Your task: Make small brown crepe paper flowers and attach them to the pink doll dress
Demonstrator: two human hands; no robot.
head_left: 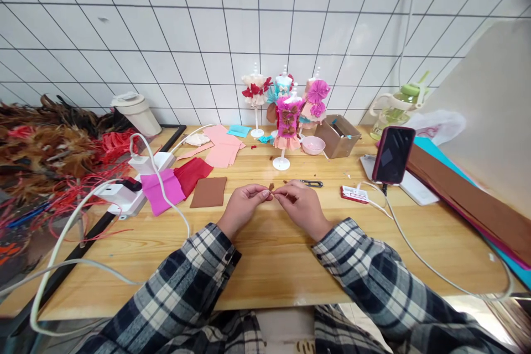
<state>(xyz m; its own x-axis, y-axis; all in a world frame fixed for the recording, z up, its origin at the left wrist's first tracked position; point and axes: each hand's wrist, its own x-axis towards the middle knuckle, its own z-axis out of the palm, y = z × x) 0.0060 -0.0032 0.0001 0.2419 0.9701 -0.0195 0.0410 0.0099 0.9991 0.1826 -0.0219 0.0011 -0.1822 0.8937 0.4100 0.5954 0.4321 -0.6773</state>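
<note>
Over the middle of the wooden table, my left hand (245,206) and my right hand (302,206) meet at the fingertips. Both are closed in a pinch on a small brown crepe paper piece (271,186), whose top sticks up between them. Its lower part is hidden by my fingers. Just beyond my right hand lies a pair of thread snips (312,183). A brown paper square (208,192) rests flat to the left of my left hand. Behind my hands stands a mini dress form (289,121) in a magenta paper dress with brown bows.
Several more dressed forms (255,88) stand behind, beside a pink bowl (314,145) and a cardboard box (341,137). Coloured paper (164,191), a power strip (126,204) and white cables lie left. A propped phone (394,155) and long paper rolls (473,199) are right.
</note>
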